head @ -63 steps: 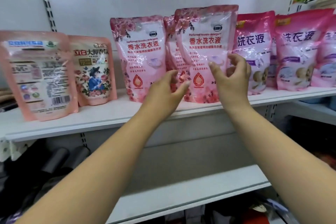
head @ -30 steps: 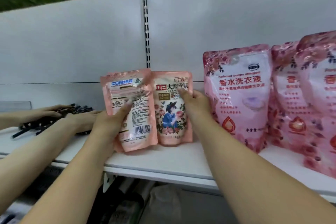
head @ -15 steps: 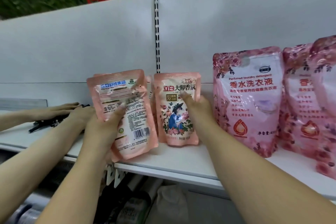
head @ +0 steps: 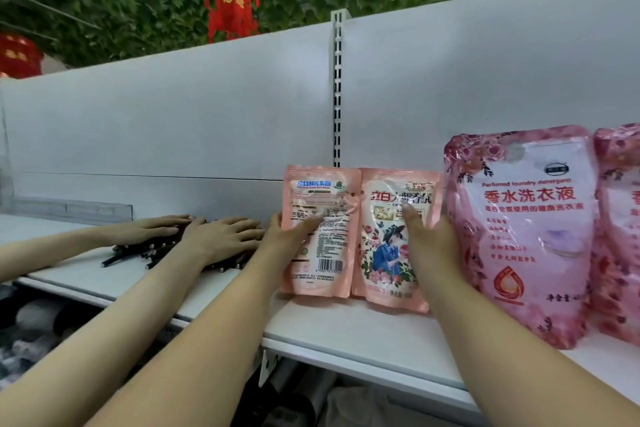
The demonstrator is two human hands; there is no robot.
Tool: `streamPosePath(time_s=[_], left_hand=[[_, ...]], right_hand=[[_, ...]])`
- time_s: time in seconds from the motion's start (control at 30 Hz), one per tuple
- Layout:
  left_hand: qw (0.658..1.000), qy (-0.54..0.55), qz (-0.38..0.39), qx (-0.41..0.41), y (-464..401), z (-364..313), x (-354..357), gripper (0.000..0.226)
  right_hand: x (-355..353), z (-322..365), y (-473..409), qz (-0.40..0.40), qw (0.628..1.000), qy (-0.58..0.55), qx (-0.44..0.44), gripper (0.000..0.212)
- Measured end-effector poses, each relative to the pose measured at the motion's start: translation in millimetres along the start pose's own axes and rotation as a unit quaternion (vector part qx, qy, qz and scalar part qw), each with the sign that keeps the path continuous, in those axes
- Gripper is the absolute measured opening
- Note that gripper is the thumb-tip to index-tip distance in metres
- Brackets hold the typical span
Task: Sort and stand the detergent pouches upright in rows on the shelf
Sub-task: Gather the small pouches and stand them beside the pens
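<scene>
Frame centre, white shelf [head: 363,333]: left hand [head: 289,241] grips back-facing salmon pouch [head: 318,239]; right hand [head: 427,243] grips adjoining front-facing salmon pouch [head: 388,253]; both upright.

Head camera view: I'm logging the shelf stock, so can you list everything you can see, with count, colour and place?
Small pouch, back label outward: one, salmon pink, upright on the shelf, left of its twin.
Small pouch, front outward: one, salmon pink with a floral picture, upright beside it.
Large pouches: at least two, rose pink, upright at right; the second is cut off by the frame edge.
Shelf: one, white, with a white back panel.
Dark sticks: a pile, black, lying on the shelf at left.
Another person's hands: two, resting on the sticks.
Lanterns: two, red, hanging among green leaves above.
Left hand: grips the back-label pouch.
Right hand: holds the floral pouch.
</scene>
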State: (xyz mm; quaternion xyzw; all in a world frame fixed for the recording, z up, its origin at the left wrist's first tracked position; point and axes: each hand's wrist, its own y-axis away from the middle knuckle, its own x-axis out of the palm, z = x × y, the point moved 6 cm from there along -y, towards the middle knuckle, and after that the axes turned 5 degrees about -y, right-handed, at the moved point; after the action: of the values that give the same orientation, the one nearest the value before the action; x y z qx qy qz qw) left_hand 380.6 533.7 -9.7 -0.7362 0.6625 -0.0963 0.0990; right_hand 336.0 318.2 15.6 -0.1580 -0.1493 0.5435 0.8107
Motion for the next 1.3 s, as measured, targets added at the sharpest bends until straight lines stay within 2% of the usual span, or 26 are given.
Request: streamPosePath(time_s=[0.03,0.07,0.1,0.13,0.17,0.2,0.27,0.3,0.4,0.6,0.7,0.83,0.9,0.97,1.03,1.2,1.3], left_hand=[[0.999,-0.012,-0.032,-0.002,-54.9,43.9,-24.2,0.056],[0.999,-0.014,-0.027,-0.028,-118.1,95.9,-38.4,0.05],[0.998,-0.068,-0.002,-0.016,-159.1,123.1,-39.9,0.044],[0.995,-0.086,-0.009,-0.057,-176.5,127.6,-48.3,0.044],[0.994,-0.057,-0.01,-0.089,-169.8,128.4,-39.8,0.041],[0.995,-0.059,-0.021,-0.079,-146.8,108.2,-25.9,0.032],[0.992,-0.108,0.048,-0.033,-46.0,22.0,26.6,0.025],[0.99,-0.121,0.063,-0.03,-17.4,1.1,41.0,0.026],[0.986,-0.143,0.077,-0.022,-28.5,-4.5,43.7,0.032],[0.994,-0.093,0.03,-0.041,-54.3,11.8,49.4,0.026],[0.997,-0.041,0.017,-0.061,-66.4,9.0,47.6,0.057],[0.997,-0.004,-0.006,-0.081,-72.8,18.7,51.7,0.092],[0.996,0.003,-0.013,-0.086,-75.0,21.3,53.7,0.081],[0.995,-0.021,0.012,-0.102,-73.2,22.1,55.6,0.05],[0.994,-0.025,0.027,-0.098,-73.4,23.1,53.4,0.031],[0.997,0.046,0.024,-0.057,-70.5,23.3,45.2,0.024],[0.998,0.036,0.015,-0.05,-65.2,19.1,43.0,0.017]], right_hand=[[0.2,1.4,-0.3,-0.006,1.0,0.013,-0.014,0.045],[1.1,2.0,-1.0,-0.012,0.999,0.026,-0.031,0.042],[2.1,3.1,-1.2,-0.017,0.998,0.041,-0.049,0.038],[2.7,3.1,-1.9,-0.02,0.996,0.056,-0.064,0.032],[3.4,3.8,-1.9,-0.022,0.994,0.07,-0.077,0.027],[4.1,3.7,-2.9,-0.023,0.993,0.078,-0.089,0.024],[5.0,2.7,-4.7,-0.025,0.992,0.066,-0.101,0.021],[4.9,2.7,-4.8,-0.026,0.993,0.058,-0.102,0.021],[5.2,1.0,-6.2,-0.017,0.994,0.039,-0.097,0.028],[4.3,-14.9,-17.9,-0.006,0.999,0.019,-0.039,0.045],[7.1,-19.2,-19.3,0.008,0.999,0.045,-0.015,0.044],[4.0,-19.6,-23.5,-0.019,0.998,0.042,-0.038,0.049],[2.6,-18.9,-24.8,-0.036,0.996,0.059,-0.056,0.052],[1.1,-18.5,-25.1,-0.044,0.994,0.08,-0.066,0.052],[1.3,-19.5,-25.6,-0.037,0.995,0.077,-0.058,0.05],[4.8,-27.9,-24.4,-0.002,1.0,0.024,0.019,0.053],[4.4,-26.0,-22.4,0.01,0.999,0.013,0.034,0.029]])
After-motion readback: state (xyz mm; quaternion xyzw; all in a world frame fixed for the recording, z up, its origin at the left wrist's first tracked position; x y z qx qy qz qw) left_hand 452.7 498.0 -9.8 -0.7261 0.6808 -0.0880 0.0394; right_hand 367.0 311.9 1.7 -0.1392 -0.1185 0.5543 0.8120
